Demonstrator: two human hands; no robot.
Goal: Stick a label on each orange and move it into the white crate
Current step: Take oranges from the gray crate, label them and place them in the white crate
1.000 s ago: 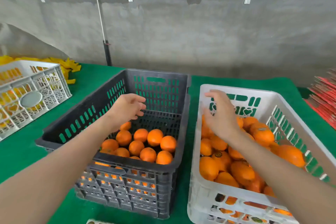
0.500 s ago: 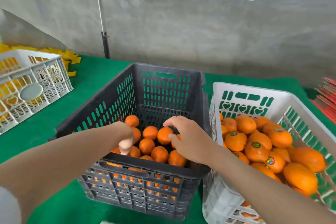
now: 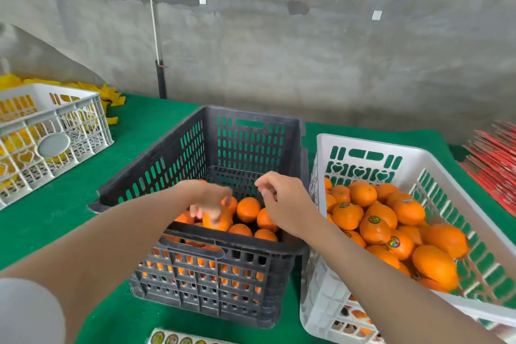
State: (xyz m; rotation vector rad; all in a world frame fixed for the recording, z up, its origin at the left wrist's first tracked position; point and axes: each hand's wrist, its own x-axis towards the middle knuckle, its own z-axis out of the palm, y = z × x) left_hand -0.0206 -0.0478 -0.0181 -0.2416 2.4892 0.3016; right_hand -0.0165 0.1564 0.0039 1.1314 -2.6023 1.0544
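Note:
A black crate [image 3: 245, 241] in the middle of the green table holds several unlabelled oranges [image 3: 248, 209]. My left hand [image 3: 208, 202], blurred by motion, reaches down into it and curls its fingers round one orange [image 3: 217, 224] near the front wall. My right hand [image 3: 283, 202] hovers over the crate's right side with loosely curled fingers, and I see nothing in it. The white crate [image 3: 371, 146] stands on the right, touching the black one. It is filled with oranges [image 3: 375, 229], some showing round labels. A sheet of round labels [image 3: 178, 339] lies at the bottom edge.
A second pale crate [image 3: 55, 113] with yellow contents sits at the far left, with yellow items [image 3: 110, 95] behind it. A stack of red sheets [image 3: 497, 159] lies at the right edge. A concrete wall with a pole [image 3: 161, 78] stands behind the table.
My right hand left the white crate, crossed to the black crate and now sits raised above its oranges. My left hand dropped into the black crate onto an orange.

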